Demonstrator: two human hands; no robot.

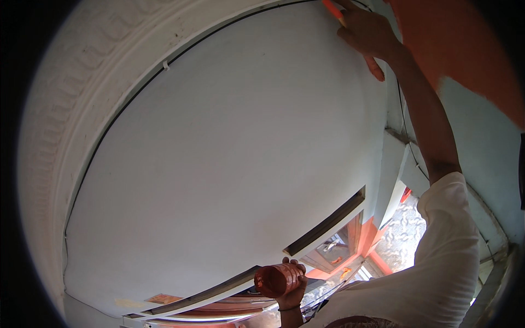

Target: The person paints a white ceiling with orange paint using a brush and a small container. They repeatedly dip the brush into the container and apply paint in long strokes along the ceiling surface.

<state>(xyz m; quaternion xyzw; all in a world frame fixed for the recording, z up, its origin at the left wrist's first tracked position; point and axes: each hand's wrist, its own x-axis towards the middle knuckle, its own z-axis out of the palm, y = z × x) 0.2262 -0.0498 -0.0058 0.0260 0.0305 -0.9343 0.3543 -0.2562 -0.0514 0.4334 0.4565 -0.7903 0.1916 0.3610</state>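
My right hand (369, 31) is raised high at the upper right, its fingers closed around a paintbrush (374, 69). The brush is orange-stained, and one end reaches up toward the top edge of the picture, beside the corner where the pale wall (229, 136) meets an orange-painted surface (459, 49). Low in the middle, my left hand (293, 290) grips a ribbed, paint-smeared plastic container (278, 280) from its right side. Its round mouth faces me, and reddish-brown paint coats the inside. A dark band circles the left wrist.
A thin black cable (117, 112) follows the curved-looking edge below a moulded white cornice (71, 126). A dark slot-like opening (325, 221) cuts the wall above a window-like frame. Another cable (403, 112) hangs by the right corner. Bright patterned ground (402, 232) shows far below.
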